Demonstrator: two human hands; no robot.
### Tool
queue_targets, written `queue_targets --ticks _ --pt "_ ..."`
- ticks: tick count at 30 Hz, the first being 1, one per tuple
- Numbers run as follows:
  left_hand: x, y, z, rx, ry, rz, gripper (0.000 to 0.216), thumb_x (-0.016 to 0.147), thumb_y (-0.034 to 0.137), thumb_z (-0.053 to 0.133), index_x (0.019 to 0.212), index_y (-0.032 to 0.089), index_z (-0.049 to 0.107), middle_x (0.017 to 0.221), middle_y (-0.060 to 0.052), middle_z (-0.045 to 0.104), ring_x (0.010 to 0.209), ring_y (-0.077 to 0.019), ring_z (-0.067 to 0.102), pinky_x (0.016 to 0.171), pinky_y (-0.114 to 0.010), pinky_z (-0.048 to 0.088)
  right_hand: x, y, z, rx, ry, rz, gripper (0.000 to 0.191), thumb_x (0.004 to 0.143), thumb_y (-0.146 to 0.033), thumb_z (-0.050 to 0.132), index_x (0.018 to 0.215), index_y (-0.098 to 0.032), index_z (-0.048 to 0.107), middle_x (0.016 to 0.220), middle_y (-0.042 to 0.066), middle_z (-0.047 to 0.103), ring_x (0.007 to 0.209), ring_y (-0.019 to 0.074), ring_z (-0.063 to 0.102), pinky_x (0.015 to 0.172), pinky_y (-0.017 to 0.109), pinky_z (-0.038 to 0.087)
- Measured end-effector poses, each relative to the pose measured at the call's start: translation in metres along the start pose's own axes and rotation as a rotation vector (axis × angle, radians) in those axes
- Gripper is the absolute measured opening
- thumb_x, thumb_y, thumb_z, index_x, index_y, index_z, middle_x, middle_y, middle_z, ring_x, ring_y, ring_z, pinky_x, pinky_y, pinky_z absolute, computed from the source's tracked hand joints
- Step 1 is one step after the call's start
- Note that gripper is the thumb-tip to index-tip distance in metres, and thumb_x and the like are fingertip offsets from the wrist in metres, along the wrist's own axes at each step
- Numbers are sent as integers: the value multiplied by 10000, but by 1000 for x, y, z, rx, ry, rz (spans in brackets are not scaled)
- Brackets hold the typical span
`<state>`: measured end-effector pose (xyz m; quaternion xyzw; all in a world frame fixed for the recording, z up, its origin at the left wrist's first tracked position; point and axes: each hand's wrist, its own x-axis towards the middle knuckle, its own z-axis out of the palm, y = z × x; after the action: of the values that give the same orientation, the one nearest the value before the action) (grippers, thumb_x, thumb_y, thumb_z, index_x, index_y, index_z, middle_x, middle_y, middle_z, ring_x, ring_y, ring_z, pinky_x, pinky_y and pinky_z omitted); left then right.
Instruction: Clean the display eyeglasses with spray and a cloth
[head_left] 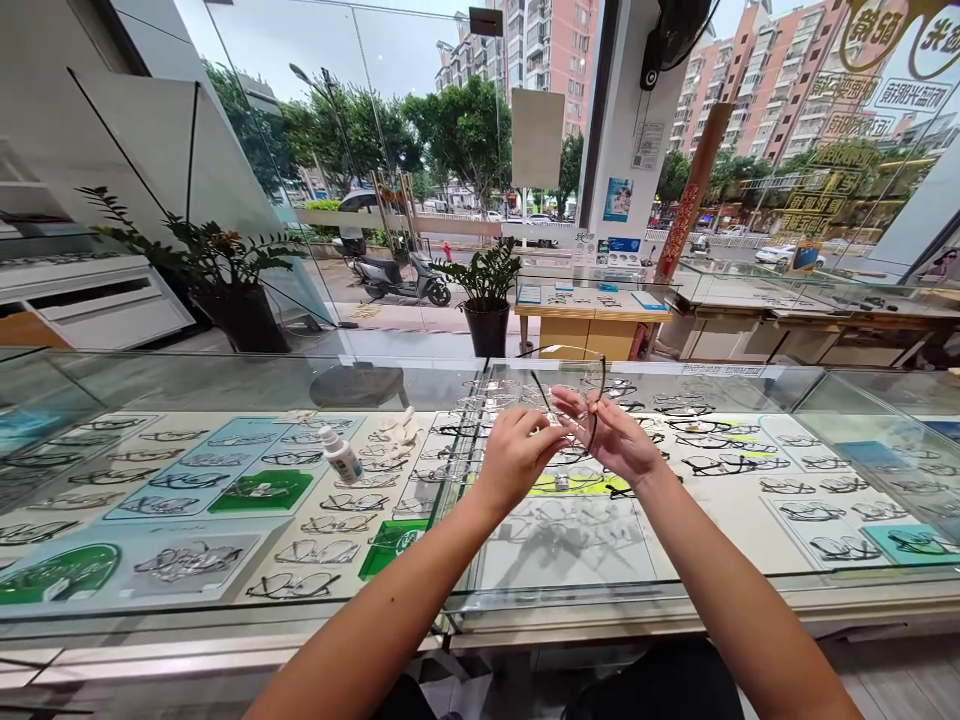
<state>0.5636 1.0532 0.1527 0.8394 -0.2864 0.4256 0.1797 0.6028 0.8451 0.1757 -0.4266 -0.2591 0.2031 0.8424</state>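
Note:
A pair of thin dark-framed eyeglasses point(602, 376) is held up above the glass counter, its temple arms pointing up and away. My right hand point(624, 440) pinches the frame at its right side, some fingers spread behind it. Closed at the lens side, my left hand point(514, 460) has thumb and fingertips together against the glasses; whether a small cloth lies between them I cannot tell. Left of my hands, a small white spray bottle point(341, 455) stands on the counter top. Beside it lies a crumpled white cloth or glove point(400, 430).
Under the glass of the display counter point(570, 570) lie several rows of eyeglasses, with green trays point(261, 490) among them. Potted plants point(486, 300) stand beyond the counter before a large window. A wooden display table point(592, 305) and more showcases are at the back right.

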Motion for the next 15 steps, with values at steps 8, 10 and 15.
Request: queue_targets --ticks 8,10,15 --pt "1 -10 3 -80 42 -122 244 1089 419 648 1024 246 807 899 -68 720 890 -248 648 810 -393 457 0 -12 -2 -7 45 -97 282 843 -471 927 881 -299 707 1379 23 763 1429 275 627 1331 504 375" --pt "7 0 -6 -143 137 -123 199 1076 377 668 1145 235 788 996 -93 731 953 -266 666 868 -417 501 0 -15 -4 12 66 -119 257 847 -461 926 888 -308 724 1355 3 771 1399 265 647 1319 497 392" --pt "15 83 -58 -595 26 -113 229 1130 258 496 1194 269 715 1043 -90 772 994 -247 728 902 -422 598 -1 -25 -13 22 164 -200 209 881 -471 883 913 -324 738 1355 -5 770 1402 268 645 1331 523 372"
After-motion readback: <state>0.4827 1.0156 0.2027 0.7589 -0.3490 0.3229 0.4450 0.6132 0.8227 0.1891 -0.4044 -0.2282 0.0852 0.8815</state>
